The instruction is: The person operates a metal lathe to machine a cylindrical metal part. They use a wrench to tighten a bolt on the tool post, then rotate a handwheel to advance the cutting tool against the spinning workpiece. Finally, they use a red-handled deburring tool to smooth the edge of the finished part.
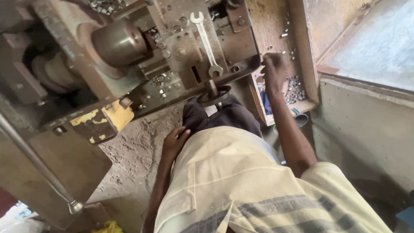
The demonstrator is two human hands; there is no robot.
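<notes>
Nearest the camera, the person's cream shirt (241, 181) with grey stripes filled the lower middle of the view. The left hand (174, 141) rested against the hip, just beside the dark trousers (224, 116). Its fingers were loosely curled and it held nothing.

Beyond the shirt, the right arm extended upward to the right hand (274, 73), which reached into a shallow wooden tray (308, 64). The fingers pointed down toward the tray floor and were drawn together; whether they pinched any part could not be told. A pile of small metal nuts (294, 89) lay just below and to the right of that hand, near the tray's lower corner. A few loose nuts (288, 32) lay scattered above the hand, well apart from the pile.

To the left of the right hand stood a heavy, worn machine (142, 56), its edge close beside the tray. A round handwheel (214, 96) projected from the machine's lower edge, between the two hands and just above the trousers. An open-ended spanner (206, 43) lay on the machine's top plate, farther up and left of the right hand. More small metal pieces (161, 84) were strewn over the plate. A large steel cylinder (118, 42) sat farther left. A long steel lever (41, 168) ran down past the machine's left side.
</notes>
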